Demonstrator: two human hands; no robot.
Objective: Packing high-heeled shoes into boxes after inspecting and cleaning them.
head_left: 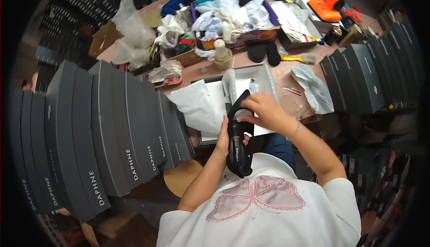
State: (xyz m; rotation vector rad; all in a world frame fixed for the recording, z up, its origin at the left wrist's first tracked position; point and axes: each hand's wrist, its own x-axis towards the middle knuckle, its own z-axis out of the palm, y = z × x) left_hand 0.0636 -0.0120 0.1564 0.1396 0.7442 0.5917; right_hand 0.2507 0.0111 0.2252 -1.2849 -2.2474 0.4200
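Wearing white shirt (257, 224) nearest; gripping shoe (236, 136) with left hand (221, 139) before open box (271, 84), touching white stuffing (242, 114) inside with right hand (265, 111), cannot tell whether pinched. Could tear stuffing by tugging, or drop shoe through slack grip.

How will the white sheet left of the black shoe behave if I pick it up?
The white sheet looks thin, so it's probably light. Its soft creases suggest it would flop. Pushed at its loose edges, it may crumple.
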